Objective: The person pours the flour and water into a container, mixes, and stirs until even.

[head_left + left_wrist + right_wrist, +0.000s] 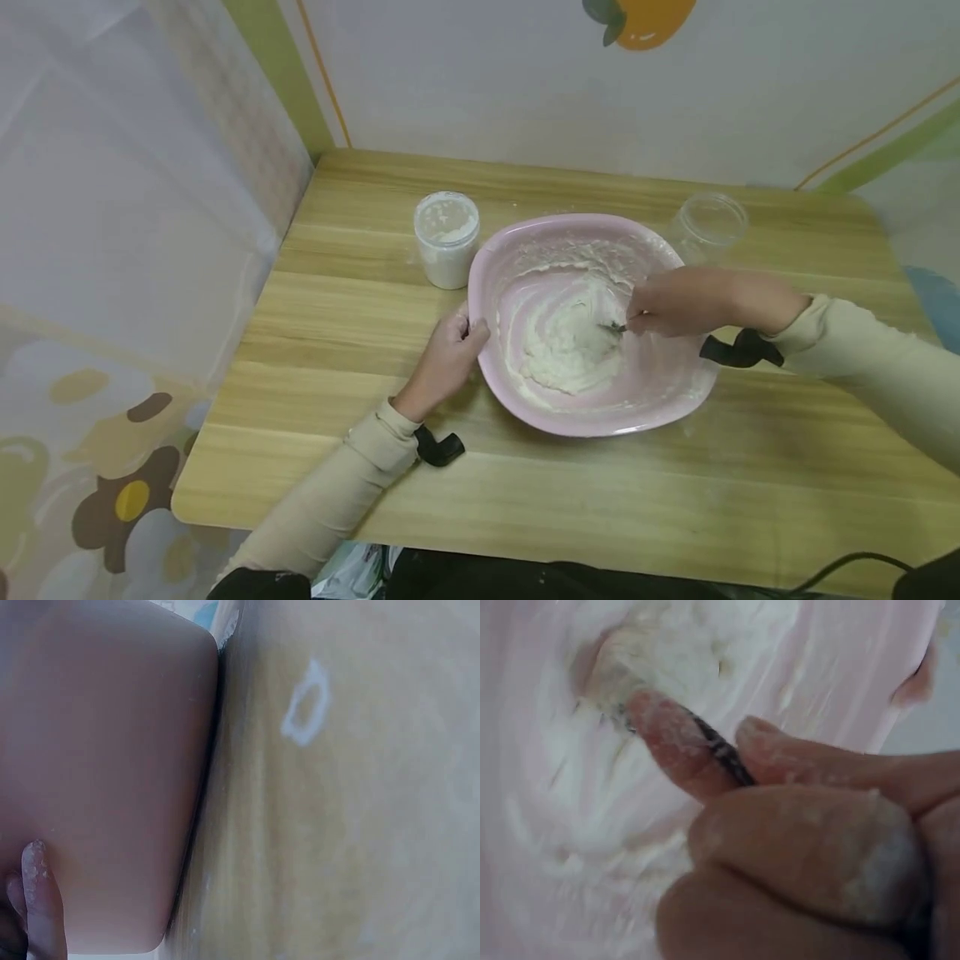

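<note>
A pink plastic basin [600, 423] stands on the wooden table, with a sticky white dough [573, 342] spread over its bottom and smeared up its walls. My left hand [448, 354] grips the basin's left side, thumb at the rim and fingers against the outer wall; a flour-dusted finger [43, 900] shows there in the left wrist view. Over the right half of the basin, my right hand [678, 302] holds a slim metal utensil [721, 750], its index finger stretched along the shaft. The utensil's far end is hidden in the dough. Dough residue clings to the right hand's fingers.
An open clear jar of white flour [447, 250] stands just left of the basin. Behind the right hand is a clear, see-through jar [708, 225]. A black cable [847, 562] lies at the front right edge. Printed wall sheets border the table's back and left.
</note>
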A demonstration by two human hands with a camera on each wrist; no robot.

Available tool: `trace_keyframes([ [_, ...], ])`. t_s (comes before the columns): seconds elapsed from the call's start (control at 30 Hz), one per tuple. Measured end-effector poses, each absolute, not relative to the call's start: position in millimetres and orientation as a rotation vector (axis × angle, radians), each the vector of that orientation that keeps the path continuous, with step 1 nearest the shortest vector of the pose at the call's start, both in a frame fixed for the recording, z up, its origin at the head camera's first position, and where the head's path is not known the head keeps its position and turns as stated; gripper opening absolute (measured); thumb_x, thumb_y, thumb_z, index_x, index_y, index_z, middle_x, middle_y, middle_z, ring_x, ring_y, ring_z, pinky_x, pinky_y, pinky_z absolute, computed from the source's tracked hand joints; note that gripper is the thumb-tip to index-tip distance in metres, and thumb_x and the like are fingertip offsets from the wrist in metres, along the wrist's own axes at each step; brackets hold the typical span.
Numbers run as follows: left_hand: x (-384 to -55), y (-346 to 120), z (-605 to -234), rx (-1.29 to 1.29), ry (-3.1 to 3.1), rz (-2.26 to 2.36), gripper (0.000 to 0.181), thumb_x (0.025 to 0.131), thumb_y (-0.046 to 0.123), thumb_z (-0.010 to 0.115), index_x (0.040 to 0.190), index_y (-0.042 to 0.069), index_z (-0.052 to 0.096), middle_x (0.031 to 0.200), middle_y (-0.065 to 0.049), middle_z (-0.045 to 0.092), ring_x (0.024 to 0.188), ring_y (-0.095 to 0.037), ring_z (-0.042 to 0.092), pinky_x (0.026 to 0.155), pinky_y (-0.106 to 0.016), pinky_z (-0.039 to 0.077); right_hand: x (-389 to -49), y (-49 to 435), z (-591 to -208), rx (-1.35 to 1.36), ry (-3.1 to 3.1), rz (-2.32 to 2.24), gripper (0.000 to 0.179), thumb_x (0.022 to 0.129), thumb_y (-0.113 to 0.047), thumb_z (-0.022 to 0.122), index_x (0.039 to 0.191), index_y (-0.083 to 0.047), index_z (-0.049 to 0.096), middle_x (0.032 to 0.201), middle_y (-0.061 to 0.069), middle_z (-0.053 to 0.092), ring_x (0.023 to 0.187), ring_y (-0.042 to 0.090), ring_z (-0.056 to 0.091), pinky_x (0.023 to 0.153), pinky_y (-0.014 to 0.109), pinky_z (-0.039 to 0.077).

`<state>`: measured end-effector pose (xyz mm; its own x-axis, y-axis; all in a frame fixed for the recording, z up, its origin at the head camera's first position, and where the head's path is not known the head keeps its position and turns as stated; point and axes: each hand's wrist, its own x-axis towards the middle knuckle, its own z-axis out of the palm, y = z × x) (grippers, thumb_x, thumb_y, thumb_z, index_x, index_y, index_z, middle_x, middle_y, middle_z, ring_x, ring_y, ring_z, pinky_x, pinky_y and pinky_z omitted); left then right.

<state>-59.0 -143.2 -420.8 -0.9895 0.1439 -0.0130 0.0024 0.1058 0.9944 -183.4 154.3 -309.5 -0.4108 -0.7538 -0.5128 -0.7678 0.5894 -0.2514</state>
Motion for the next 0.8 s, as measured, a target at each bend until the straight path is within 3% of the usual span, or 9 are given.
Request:
trace_keyframes([
  [0.2, -60.2, -143.8, -420.6, 0.162, 2.261, 2.030, 0.050, 0.104, 0.014, 0.041, 0.151, -0.003, 0.046, 0.080, -0.016, 0.065, 0.053, -0.028, 0.052, 0.045, -0.026, 0.041, -168.9, 140.1, -301.2, -1.183, 2.080, -0.166, 0.024, 0.106, -0.018, 0.057, 0.097, -0.017, 0.079, 0.094, -0.005, 0.077, 0.083, 0.005, 0.065, 0.077, 0.029, 0.054],
  [0.4, -59.4, -144.0, -421.4, 0.188, 2.279, 2.030, 0.050, 0.104, 0.013, 0.041, 0.150, -0.005, 0.047, 0.081, -0.018, 0.067, 0.053, -0.035, 0.052, 0.046, -0.025, 0.041, -197.9, 148.9, -285.0, -1.057, 2.289, -0.168, 0.025, 0.106, -0.015, 0.056, 0.100, -0.013, 0.080, 0.093, -0.001, 0.078, 0.064, 0.008, 0.051, 0.061, 0.026, 0.043],
  [0.53, -59.2, -144.1, -421.7, 0.184, 2.281, 2.025, 0.050, 0.104, 0.013, 0.041, 0.150, -0.005, 0.047, 0.079, -0.015, 0.065, 0.054, -0.038, 0.051, 0.046, -0.025, 0.041, -213.5, 149.4, -296.6, -1.029, 2.383, -0.066, 0.033, 0.103, -0.008, 0.052, 0.072, -0.014, 0.062, 0.064, -0.008, 0.051, 0.056, 0.008, 0.033, 0.055, 0.024, 0.032],
  [0.6, -59.4, -144.0, -421.9, 0.179, 2.271, 2.026, 0.050, 0.104, 0.013, 0.041, 0.150, -0.005, 0.047, 0.078, -0.013, 0.064, 0.054, -0.039, 0.051, 0.045, -0.025, 0.040, -214.8, 146.0, -306.5, -1.059, 2.383, -0.036, 0.038, 0.102, -0.006, 0.050, 0.065, -0.017, 0.045, 0.062, -0.008, 0.032, 0.058, 0.008, 0.028, 0.057, 0.024, 0.030],
  [0.63, -59.5, -144.0, -422.0, 0.178, 2.267, 2.026, 0.050, 0.104, 0.013, 0.041, 0.150, -0.006, 0.047, 0.078, -0.013, 0.064, 0.054, -0.040, 0.051, 0.045, -0.025, 0.041, -213.4, 143.3, -310.1, -1.066, 2.367, -0.033, 0.039, 0.102, -0.006, 0.049, 0.065, -0.018, 0.041, 0.063, -0.007, 0.030, 0.058, 0.009, 0.028, 0.058, 0.025, 0.031],
  [0.73, -59.7, -143.9, -421.5, 0.176, 2.262, 2.028, 0.050, 0.104, 0.014, 0.042, 0.149, -0.006, 0.047, 0.078, -0.013, 0.064, 0.054, -0.040, 0.052, 0.046, -0.025, 0.042, -202.8, 135.0, -317.4, -1.146, 2.308, -0.087, 0.034, 0.103, -0.008, 0.052, 0.070, -0.013, 0.059, 0.066, -0.006, 0.051, 0.061, 0.009, 0.041, 0.063, 0.030, 0.043],
  [0.8, -59.7, -143.8, -420.8, 0.176, 2.266, 2.028, 0.049, 0.104, 0.015, 0.042, 0.149, -0.006, 0.047, 0.079, -0.013, 0.065, 0.055, -0.040, 0.053, 0.046, -0.027, 0.043, -191.4, 130.3, -317.3, -1.191, 2.246, -0.114, 0.028, 0.105, -0.012, 0.054, 0.083, -0.011, 0.072, 0.079, -0.003, 0.068, 0.069, 0.009, 0.055, 0.071, 0.036, 0.052],
])
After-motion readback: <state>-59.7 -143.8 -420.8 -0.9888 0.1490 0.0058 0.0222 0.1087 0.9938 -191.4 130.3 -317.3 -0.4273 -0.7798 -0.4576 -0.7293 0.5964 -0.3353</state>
